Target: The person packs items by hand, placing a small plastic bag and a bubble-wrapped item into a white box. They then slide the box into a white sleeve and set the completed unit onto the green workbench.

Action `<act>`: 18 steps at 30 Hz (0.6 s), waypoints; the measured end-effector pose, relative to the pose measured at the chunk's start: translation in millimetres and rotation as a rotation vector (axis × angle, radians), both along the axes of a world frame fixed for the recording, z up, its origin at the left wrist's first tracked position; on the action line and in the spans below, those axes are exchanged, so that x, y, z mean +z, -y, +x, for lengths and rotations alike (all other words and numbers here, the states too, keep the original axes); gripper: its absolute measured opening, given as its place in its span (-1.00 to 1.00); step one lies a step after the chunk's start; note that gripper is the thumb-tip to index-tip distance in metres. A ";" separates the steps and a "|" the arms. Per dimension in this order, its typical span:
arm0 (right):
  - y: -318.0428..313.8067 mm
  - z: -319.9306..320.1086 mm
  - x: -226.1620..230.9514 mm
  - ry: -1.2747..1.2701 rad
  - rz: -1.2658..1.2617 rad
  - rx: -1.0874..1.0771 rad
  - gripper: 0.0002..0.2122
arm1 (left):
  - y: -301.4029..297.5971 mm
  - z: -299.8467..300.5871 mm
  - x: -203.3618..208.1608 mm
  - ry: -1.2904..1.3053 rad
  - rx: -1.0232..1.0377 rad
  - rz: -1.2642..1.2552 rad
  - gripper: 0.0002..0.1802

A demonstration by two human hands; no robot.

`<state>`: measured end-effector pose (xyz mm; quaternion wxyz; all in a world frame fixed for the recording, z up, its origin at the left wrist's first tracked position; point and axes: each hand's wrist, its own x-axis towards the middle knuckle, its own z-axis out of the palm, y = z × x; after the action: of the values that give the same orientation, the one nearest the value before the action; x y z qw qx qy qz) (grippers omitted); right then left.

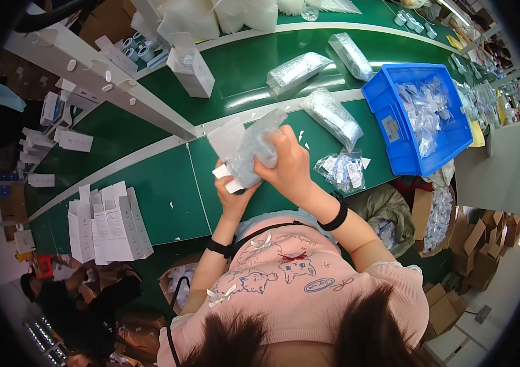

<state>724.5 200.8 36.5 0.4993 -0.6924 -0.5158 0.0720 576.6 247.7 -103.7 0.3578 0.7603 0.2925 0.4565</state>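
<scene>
Several flat white cartons (108,227) lie fanned out on the green worktable (162,196) at the far left, well apart from the hands. Moving rightward, the left hand (234,194) comes up from below and closes its fingers around the lower end of a small white box (228,147), pinching it near the open flap. Just beside it, the right hand (289,164) is clenched over a clear plastic bag (257,150) of small parts, pressing it against the mouth of the box above the table edge.

That bag looks crinkled and soft, translucent with a greyish fill, bulging wider than the box opening where the hand squeezes it. My judgement is that the bag could snag on the flap or split if forced, since the film is thin and the fit looks tight; the light box could also buckle under the left hand's pinch.

Further right, a loose clear packet of white pieces (342,171) lies on the table, near more sealed bags (332,116) on the conveyor belt (241,67). At the far right a blue plastic bin (394,131) holds many similar clear packets.
</scene>
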 end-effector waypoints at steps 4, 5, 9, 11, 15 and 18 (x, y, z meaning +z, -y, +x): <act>-0.1 3.9 -25.6 0.164 -0.020 -0.143 -0.62 | -2.0 1.8 -3.2 0.028 0.009 0.037 -0.24; -2.3 -3.1 -22.0 0.270 0.010 -0.081 -0.63 | -0.2 -0.2 -3.1 0.005 0.004 0.062 -0.24; 4.6 -9.0 -23.1 0.424 0.050 0.074 -0.65 | -2.1 4.9 -0.6 -0.021 0.026 0.051 -0.22; 16.6 5.3 -37.1 0.305 0.024 0.158 -0.65 | -6.7 6.1 3.5 -0.031 0.010 0.027 -0.22; 76.4 81.3 -82.6 0.266 -0.205 -0.422 -0.54 | -5.9 -6.4 6.3 -0.060 0.040 -0.075 -0.23; 127.0 97.5 -163.1 0.374 -0.539 -0.649 -0.46 | -9.8 -8.7 8.4 -0.044 0.049 -0.146 -0.24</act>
<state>822.0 73.7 -126.6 0.1964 -0.9244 -0.3162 -0.0828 567.8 257.5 -95.3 0.3946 0.7346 0.3516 0.4255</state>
